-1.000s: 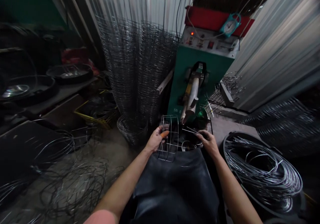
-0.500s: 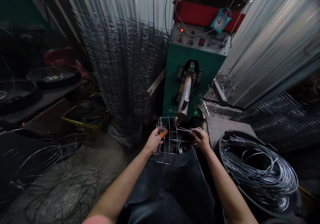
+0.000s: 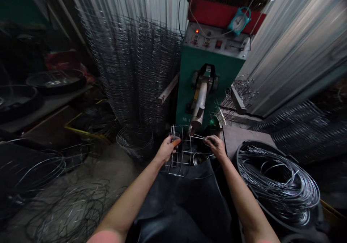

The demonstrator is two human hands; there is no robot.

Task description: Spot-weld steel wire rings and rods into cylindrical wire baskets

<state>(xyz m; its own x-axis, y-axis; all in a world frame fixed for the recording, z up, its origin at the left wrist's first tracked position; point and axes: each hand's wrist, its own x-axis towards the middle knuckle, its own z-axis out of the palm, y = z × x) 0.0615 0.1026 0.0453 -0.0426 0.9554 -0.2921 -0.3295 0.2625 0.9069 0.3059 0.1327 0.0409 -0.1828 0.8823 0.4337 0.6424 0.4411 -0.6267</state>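
My left hand [image 3: 167, 148] is closed on the side of a wire frame [image 3: 182, 162], a cage of thin crossed metal rods above my lap. Something orange [image 3: 176, 142] shows at the thumb of that hand; it looks like a finger cover. Between the fingers of my right hand [image 3: 217, 146] are the ends of thin metal wires [image 3: 199, 137] that run left to the frame's edge. The frame and wires meet right under the tip of the welding machine's metal arm [image 3: 197, 117]. Whether the tip touches them I cannot tell.
The green welding machine [image 3: 211, 56] stands ahead with a red light lit. Tall stacks of wire baskets [image 3: 121, 65] rise on its left. A black tub [image 3: 238, 160] holding coiled wire [image 3: 287, 185] is at my right. Loose wire [image 3: 70, 210] lies on the left floor.
The view has shifted very slightly. Both hands keep their hold on the wire frame and the wires, in nearly the same place under the machine's arm.
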